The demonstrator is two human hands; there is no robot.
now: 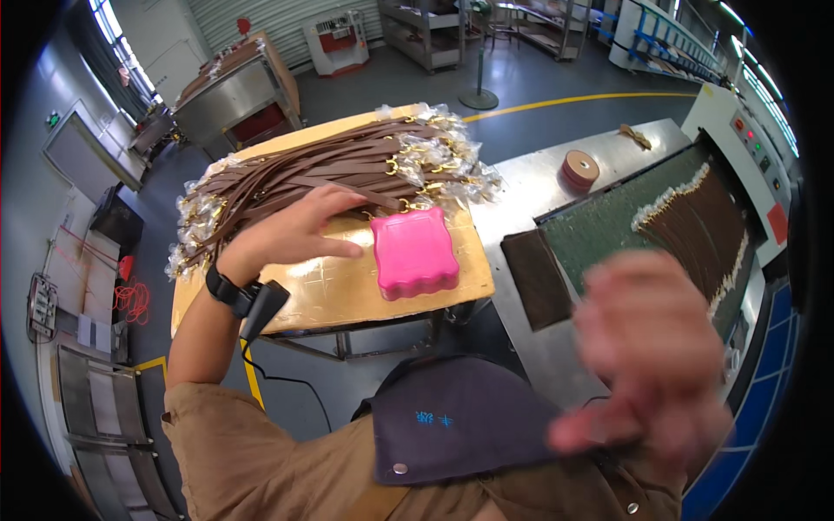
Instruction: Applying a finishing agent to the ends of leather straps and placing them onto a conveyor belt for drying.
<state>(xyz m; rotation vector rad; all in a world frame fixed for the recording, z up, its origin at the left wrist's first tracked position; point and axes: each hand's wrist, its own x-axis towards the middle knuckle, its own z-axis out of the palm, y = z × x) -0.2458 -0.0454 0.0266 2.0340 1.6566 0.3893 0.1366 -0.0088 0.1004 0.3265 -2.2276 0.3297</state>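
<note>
My left hand [300,227] hovers over the left side of a golden-topped table [300,300], fingers apart and nothing in it. Just to its right rests a pink box [415,250] with wavy edges. Beyond the hand lies a big pile of brown leather straps [326,165] with gold clasps, their ends wrapped in clear plastic. Raised close at the right is my right hand [651,347], smeared by motion, so its grip cannot be made out. A dark folded cloth [535,278] lies on the steel surface left of it.
A conveyor machine [599,227] with a green belt stands at the right, carrying a row of brown straps [699,230]. On its steel edge sit a reddish-brown roll [579,171] and a small brown scrap [635,136]. A cable [295,379] hangs from my left wrist device [252,301].
</note>
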